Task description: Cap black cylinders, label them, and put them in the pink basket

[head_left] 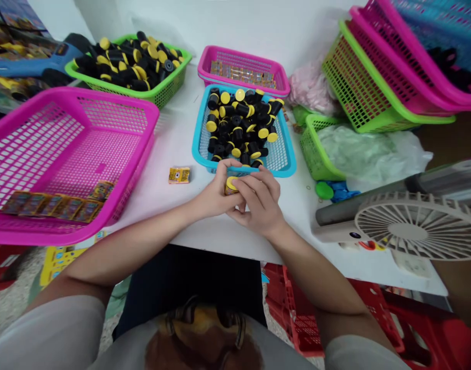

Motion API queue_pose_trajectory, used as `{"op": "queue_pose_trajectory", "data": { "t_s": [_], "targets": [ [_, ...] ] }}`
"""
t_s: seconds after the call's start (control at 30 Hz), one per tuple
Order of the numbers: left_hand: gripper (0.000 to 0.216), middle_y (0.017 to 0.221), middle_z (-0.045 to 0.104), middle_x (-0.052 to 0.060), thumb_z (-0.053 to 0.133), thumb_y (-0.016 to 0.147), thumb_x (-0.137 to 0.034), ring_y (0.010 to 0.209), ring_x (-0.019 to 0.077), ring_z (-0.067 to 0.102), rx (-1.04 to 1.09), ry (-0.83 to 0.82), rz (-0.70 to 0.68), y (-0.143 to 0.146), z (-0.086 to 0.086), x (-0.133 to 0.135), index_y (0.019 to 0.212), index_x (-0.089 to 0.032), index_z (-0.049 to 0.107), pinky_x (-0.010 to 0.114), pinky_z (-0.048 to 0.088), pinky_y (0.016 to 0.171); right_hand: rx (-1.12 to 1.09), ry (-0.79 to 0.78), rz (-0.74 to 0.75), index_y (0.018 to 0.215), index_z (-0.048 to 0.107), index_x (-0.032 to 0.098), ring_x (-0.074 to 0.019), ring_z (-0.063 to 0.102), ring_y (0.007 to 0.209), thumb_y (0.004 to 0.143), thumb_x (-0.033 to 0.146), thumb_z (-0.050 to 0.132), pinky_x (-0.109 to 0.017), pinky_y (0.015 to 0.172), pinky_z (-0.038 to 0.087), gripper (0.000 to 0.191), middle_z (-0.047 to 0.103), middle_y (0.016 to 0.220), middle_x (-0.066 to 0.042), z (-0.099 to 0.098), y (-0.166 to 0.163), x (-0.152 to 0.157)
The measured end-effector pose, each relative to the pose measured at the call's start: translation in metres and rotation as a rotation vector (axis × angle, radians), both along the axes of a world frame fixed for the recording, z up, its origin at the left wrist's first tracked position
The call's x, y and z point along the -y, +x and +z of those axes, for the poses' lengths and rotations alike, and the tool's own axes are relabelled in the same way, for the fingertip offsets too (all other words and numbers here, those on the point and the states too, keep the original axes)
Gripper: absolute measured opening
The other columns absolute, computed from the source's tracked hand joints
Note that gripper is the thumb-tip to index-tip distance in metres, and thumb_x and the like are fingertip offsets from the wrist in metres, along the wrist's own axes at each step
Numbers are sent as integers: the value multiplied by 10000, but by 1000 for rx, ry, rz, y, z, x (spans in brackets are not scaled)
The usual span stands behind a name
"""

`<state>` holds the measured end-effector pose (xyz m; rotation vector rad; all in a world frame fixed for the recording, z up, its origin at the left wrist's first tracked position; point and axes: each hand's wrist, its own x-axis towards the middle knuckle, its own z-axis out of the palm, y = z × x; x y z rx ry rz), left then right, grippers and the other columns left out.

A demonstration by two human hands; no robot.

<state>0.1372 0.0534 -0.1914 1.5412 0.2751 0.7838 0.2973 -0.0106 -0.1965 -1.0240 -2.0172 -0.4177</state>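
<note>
My left hand (214, 194) and my right hand (258, 200) meet at the near edge of the white table (174, 144), both closed round one small black tube with a yellow cap (231, 184). Just beyond them stands a blue basket (285, 159) holding several of the same black, yellow-capped tubes (239, 126). A small yellow packet (179, 175) lies on the table to the left of my hands.
A big pink basket (115, 105) at left holds several printed packets (50, 204). A green basket (158, 92) of tubes and a pink basket (243, 54) of packets sit at the back. Stacked baskets (374, 103), plastic bags and a beige fan (409, 226) fill the right.
</note>
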Motion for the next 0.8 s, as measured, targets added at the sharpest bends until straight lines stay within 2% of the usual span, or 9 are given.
{"op": "queue_pose_trajectory", "data": {
  "t_s": [0.07, 0.13, 0.23, 0.33, 0.43, 0.53, 0.6, 0.7, 0.8],
  "targets": [
    [519, 719, 591, -94, 643, 881, -236, 551, 114, 661, -1, 82, 116, 0, -5, -1, 1230, -293, 263, 234, 473, 460, 2, 25, -30, 1439, 544, 335, -319, 613, 1178, 870, 275, 743, -629, 1223, 432, 606, 687, 1214, -71, -6, -2, -2],
    [533, 763, 584, -66, 652, 895, -269, 573, 115, 644, -13, 147, 208, 0, -9, -2, 1253, -293, 258, 254, 473, 472, 6, -14, -60, 1404, 581, 338, -326, 609, 1171, 879, 304, 749, -665, 1241, 395, 553, 689, 1200, -73, -12, -2, -4],
    [567, 799, 565, -43, 662, 915, -313, 609, 124, 618, -40, 206, 262, 0, -12, -3, 1298, -294, 244, 276, 471, 504, -4, -60, -56, 1356, 622, 350, -330, 605, 1155, 883, 339, 758, -686, 1241, 378, 493, 695, 1179, -74, -15, -3, -8],
    [575, 920, 588, -6, 668, 918, -329, 756, 143, 659, 5, 319, 300, 3, -10, -4, 1306, -291, 245, 283, 528, 617, 25, 108, -88, 1331, 629, 377, -305, 602, 1102, 884, 364, 764, -636, 1197, 444, 468, 690, 1105, -66, -12, 0, -12],
    [521, 1094, 578, 48, 708, 889, -302, 989, 166, 665, 78, 518, 446, 4, -2, 1, 1245, -264, 329, 278, 569, 758, 85, 304, -159, 1312, 626, 358, -271, 584, 1059, 884, 403, 761, -566, 1133, 502, 451, 657, 1060, -62, -4, 6, -14],
    [409, 1049, 599, 30, 734, 891, -242, 932, 131, 662, 37, 593, 535, -11, 15, 16, 1179, -230, 444, 239, 572, 756, 117, 378, -184, 1290, 623, 354, -245, 548, 1064, 880, 458, 762, -524, 1107, 488, 445, 615, 1107, -56, 2, 14, -13],
    [285, 1023, 662, 32, 733, 910, -210, 906, 125, 684, -31, 651, 544, -34, 32, 33, 1113, -210, 533, 244, 588, 790, 119, 416, -201, 1266, 635, 369, -245, 517, 1094, 866, 475, 779, -513, 1112, 444, 438, 595, 1151, -52, 5, 16, -11],
    [125, 1070, 750, 65, 720, 935, -196, 975, 147, 733, -241, 781, 632, -85, 63, 61, 1030, -186, 640, 269, 596, 888, 127, 438, -240, 1226, 663, 354, -256, 484, 1130, 834, 390, 819, -488, 1088, 405, 423, 584, 1201, -59, 9, 15, -9],
    [135, 1085, 789, 54, 723, 935, -257, 972, 156, 757, -517, 828, 797, -143, 93, 70, 1054, -196, 705, 278, 594, 925, 159, 409, -264, 1191, 687, 342, -270, 478, 1139, 835, 310, 794, -471, 1030, 402, 373, 581, 1239, -70, 11, 13, -8]
  ]
}}
